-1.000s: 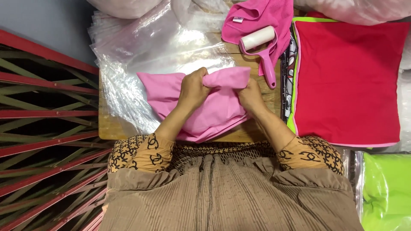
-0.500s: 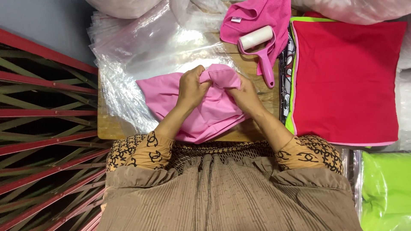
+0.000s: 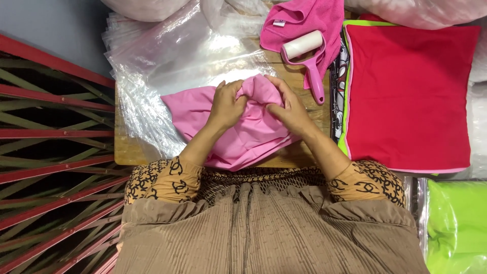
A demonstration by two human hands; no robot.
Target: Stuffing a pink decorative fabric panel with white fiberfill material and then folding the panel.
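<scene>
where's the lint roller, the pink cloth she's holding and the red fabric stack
lint roller (image 3: 303,44), head view, on its white roll
pink cloth (image 3: 243,137), head view, on its middle fold
red fabric stack (image 3: 406,96), head view, on its top face

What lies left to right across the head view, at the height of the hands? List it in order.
Red metal grating → clear plastic bags → left hand → pink cloth → right hand → red fabric panel.
</scene>
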